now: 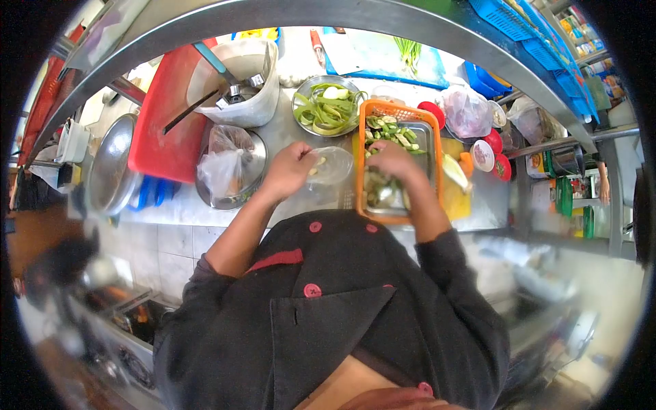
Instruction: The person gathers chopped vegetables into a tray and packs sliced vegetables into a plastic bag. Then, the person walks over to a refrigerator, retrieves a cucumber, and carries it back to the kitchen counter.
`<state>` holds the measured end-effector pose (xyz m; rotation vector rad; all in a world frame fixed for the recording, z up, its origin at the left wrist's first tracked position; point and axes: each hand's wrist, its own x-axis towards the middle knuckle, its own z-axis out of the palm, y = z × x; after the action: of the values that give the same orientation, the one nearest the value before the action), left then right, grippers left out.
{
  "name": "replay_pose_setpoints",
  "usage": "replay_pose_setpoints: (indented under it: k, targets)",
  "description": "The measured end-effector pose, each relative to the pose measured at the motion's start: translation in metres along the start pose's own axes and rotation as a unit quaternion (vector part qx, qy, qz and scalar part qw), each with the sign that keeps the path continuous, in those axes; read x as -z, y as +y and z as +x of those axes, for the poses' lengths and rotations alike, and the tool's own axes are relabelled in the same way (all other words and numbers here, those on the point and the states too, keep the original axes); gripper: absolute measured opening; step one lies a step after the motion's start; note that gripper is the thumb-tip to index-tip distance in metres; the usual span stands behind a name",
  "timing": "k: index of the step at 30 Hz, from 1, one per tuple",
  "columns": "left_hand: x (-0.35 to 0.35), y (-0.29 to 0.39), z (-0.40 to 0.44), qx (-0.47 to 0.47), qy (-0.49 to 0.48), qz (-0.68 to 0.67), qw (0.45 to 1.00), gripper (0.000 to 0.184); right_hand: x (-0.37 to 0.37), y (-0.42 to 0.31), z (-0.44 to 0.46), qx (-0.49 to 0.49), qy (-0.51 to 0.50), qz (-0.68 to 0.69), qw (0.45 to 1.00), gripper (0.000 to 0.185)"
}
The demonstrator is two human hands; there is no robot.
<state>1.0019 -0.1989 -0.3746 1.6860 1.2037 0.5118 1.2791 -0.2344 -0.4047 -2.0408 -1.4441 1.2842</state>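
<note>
My left hand (pixel 292 168) is closed on the edge of a clear plastic container (pixel 333 166), which has a few pale green pieces inside near the fingers. To its right, my right hand (pixel 393 161) reaches down into an orange basket (pixel 438 179). A metal tray (pixel 425 133) sits inside the basket with chopped green vegetable pieces (pixel 393 134) in it. The right fingertips are blurred among the pieces, so their grip is unclear. Behind both hands, a metal bowl (pixel 296 109) holds green peelings (pixel 326 119) and some pale peeled pieces.
A white tub (pixel 258 102) with utensils stands back left beside a red board (pixel 160 130). A plastic bag (pixel 222 167) lies in a metal bowl (pixel 258 179). At right are a yellow board (pixel 459 203) and several red lids (pixel 501 167). A metal shelf bar (pixel 307 22) crosses overhead.
</note>
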Motion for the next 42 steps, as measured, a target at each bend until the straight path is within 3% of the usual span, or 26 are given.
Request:
replay_pose_setpoints:
  k: [5,6,9,11,15,17,18,20,22,24,25,27,29,31,32,34,37,42]
  targets:
    - [0.003,0.001,-0.003,-0.001,0.006,0.025,1.000,0.030,0.011,-0.007,-0.020,-0.042,-0.057,0.266,0.961,0.055]
    - [0.003,0.002,-0.003,-0.002,0.004,0.021,1.000,0.029,0.010,-0.006,-0.021,-0.041,-0.057,0.265,0.962,0.055]
    - [0.001,0.003,-0.002,-0.005,0.007,0.020,1.000,0.029,0.004,-0.022,-0.035,0.025,-0.078,0.387,0.918,0.046]
    - [-0.002,0.002,-0.001,-0.008,0.010,0.026,1.000,0.029,0.000,-0.051,-0.046,0.115,-0.067,0.298,0.945,0.043]
    - [-0.008,-0.005,0.004,0.011,0.011,-0.058,0.998,0.029,-0.024,-0.088,-0.040,0.135,-0.122,0.263,0.948,0.043]
    - [-0.010,-0.008,0.006,0.020,0.016,-0.085,0.996,0.029,-0.034,-0.100,-0.034,0.133,-0.097,0.010,0.986,0.049]
    - [-0.010,-0.010,0.006,0.005,0.044,-0.080,0.996,0.029,-0.043,-0.098,-0.030,0.135,-0.097,0.009,0.986,0.049]
    - [-0.008,-0.008,0.004,-0.007,0.075,-0.077,0.994,0.029,-0.063,-0.092,-0.026,0.257,0.018,-0.125,0.958,0.049]
    - [-0.006,-0.001,-0.001,0.026,0.079,-0.076,0.994,0.028,-0.066,-0.092,-0.034,0.224,-0.007,-0.120,0.967,0.048]
    - [-0.009,-0.012,0.001,0.014,0.086,-0.090,0.992,0.028,-0.068,-0.089,-0.041,0.333,0.130,-0.182,0.916,0.043]
    - [-0.011,-0.017,0.003,-0.001,0.091,-0.101,0.991,0.027,-0.062,-0.088,-0.044,0.331,0.129,-0.182,0.917,0.043]
    - [-0.009,-0.011,0.002,0.014,0.083,-0.102,0.991,0.027,-0.034,-0.097,-0.060,0.227,0.117,0.000,0.967,0.027]
    - [-0.005,-0.004,0.000,0.027,0.076,-0.103,0.991,0.026,0.001,-0.068,-0.041,0.209,0.167,0.061,0.962,0.024]
    - [-0.004,0.001,-0.003,0.023,0.071,-0.090,0.993,0.025,0.046,-0.037,-0.020,0.182,0.281,-0.084,0.939,0.022]
    - [-0.005,-0.003,-0.001,0.019,0.068,-0.089,0.994,0.025,0.061,-0.024,-0.012,0.181,0.285,-0.083,0.938,0.022]
    - [-0.009,-0.015,0.006,-0.002,0.074,-0.073,0.995,0.026,0.083,0.000,0.001,0.083,0.209,-0.286,0.932,0.025]
    - [-0.006,-0.008,0.002,-0.003,0.072,-0.057,0.996,0.027,0.089,0.040,0.015,0.137,0.162,-0.351,0.912,0.029]
    - [-0.005,0.003,-0.003,0.003,0.065,-0.056,0.996,0.027,0.067,0.055,0.020,0.097,0.151,-0.400,0.899,0.032]
